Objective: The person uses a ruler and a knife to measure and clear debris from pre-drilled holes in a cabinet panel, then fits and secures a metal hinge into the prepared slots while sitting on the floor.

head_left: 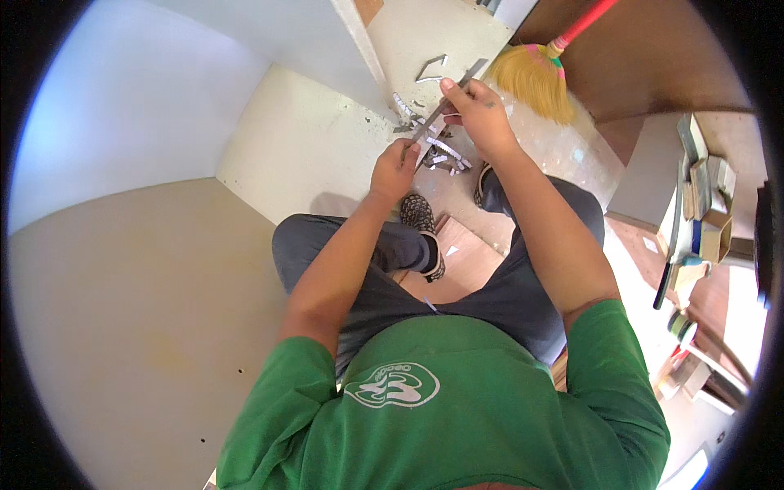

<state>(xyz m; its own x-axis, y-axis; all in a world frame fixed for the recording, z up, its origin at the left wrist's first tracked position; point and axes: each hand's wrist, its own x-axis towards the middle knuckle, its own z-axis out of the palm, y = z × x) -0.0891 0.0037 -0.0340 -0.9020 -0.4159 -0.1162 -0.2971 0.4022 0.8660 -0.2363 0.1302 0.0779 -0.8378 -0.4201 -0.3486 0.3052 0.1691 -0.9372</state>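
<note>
My right hand (pixel 482 110) pinched the upper part of a long, thin grey metal strip (pixel 445 102) while my left hand (pixel 394 169) clasped its lower end, above grey scrap pieces (pixel 445 155) on the floor.

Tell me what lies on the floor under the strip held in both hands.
Under the grey strip, held by the left hand and right hand, pale scrap pieces litter the floor. Both hands cover part of the pile, so whatever lies beneath them is hidden.
</note>
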